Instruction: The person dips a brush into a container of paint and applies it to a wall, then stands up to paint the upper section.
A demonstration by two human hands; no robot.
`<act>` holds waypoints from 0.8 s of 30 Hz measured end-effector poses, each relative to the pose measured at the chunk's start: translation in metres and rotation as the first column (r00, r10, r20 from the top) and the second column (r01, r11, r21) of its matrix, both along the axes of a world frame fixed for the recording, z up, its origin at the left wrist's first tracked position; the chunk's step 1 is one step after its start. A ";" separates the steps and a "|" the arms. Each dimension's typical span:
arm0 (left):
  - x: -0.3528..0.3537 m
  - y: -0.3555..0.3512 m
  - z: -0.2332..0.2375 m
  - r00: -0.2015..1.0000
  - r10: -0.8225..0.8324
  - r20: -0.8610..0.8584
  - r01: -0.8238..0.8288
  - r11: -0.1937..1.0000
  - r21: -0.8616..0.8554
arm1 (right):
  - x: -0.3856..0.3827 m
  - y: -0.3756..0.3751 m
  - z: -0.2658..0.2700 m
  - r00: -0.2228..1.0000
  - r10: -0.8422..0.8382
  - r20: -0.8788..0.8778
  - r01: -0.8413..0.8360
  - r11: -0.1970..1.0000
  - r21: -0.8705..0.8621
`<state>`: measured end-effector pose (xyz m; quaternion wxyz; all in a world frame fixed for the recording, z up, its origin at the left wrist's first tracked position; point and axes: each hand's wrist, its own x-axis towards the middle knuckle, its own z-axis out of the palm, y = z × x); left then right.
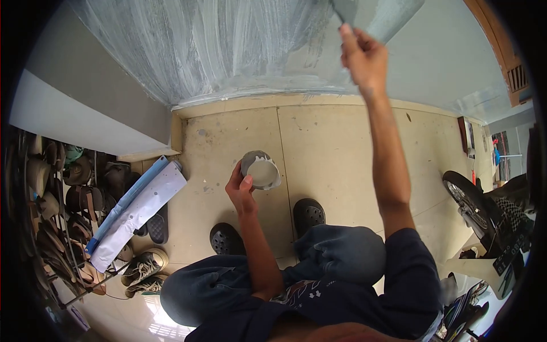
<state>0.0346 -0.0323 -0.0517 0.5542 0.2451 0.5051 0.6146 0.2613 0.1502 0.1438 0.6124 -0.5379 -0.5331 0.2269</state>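
My left hand (241,191) is closed around the side of a small round tub (264,172), grey and smeared on the outside, with pale grey paint-like stuff inside. It is held above the floor, in front of my knees. Stretched far forward, my right hand (364,60) grips a thin dark-handled tool (340,11) against the wall. The tool's head is partly cut off by the top of the view, and I cannot tell whether it is a brush or a scraper. White and grey streaks cover the wall (228,45) to the left of my right hand.
On the left stands a rack of shoes (57,199), with a rolled white-and-blue sheet (139,214) and sneakers (145,267) beside it. A grey pillar (97,108) juts out at upper left. To the right is a motorcycle (484,211). Beige tiles (330,154) carry grey spots.
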 end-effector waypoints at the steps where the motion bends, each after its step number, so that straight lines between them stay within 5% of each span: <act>1: -0.002 -0.001 0.000 1.000 -0.017 -0.018 0.017 1.000 0.008 | -0.005 0.006 -0.035 0.996 0.043 -0.075 -0.046 0.998 -0.040; 6: -0.013 -0.007 0.001 0.996 0.080 0.030 -0.081 0.996 0.032 | -0.036 -0.016 -0.178 0.943 0.128 -0.308 -0.264 0.850 -0.456; 11: -0.023 -0.009 -0.002 0.994 0.099 0.051 -0.102 0.994 0.046 | -0.052 -0.032 -0.223 0.929 0.094 -0.357 -0.331 0.644 -0.690; 15: -0.022 -0.007 0.001 0.991 0.117 0.059 -0.119 0.992 0.039 | -0.063 -0.031 -0.173 0.945 0.080 -0.318 -0.294 0.633 -0.716; 19: -0.021 -0.005 -0.009 0.992 0.085 0.088 -0.091 0.994 0.059 | -0.083 -0.013 -0.073 0.912 0.160 -0.379 -0.345 0.799 -0.492; 24: -0.018 -0.003 -0.004 0.989 0.060 0.135 -0.066 0.997 0.040 | -0.111 -0.011 0.038 0.904 0.339 -0.260 -0.410 0.861 -0.302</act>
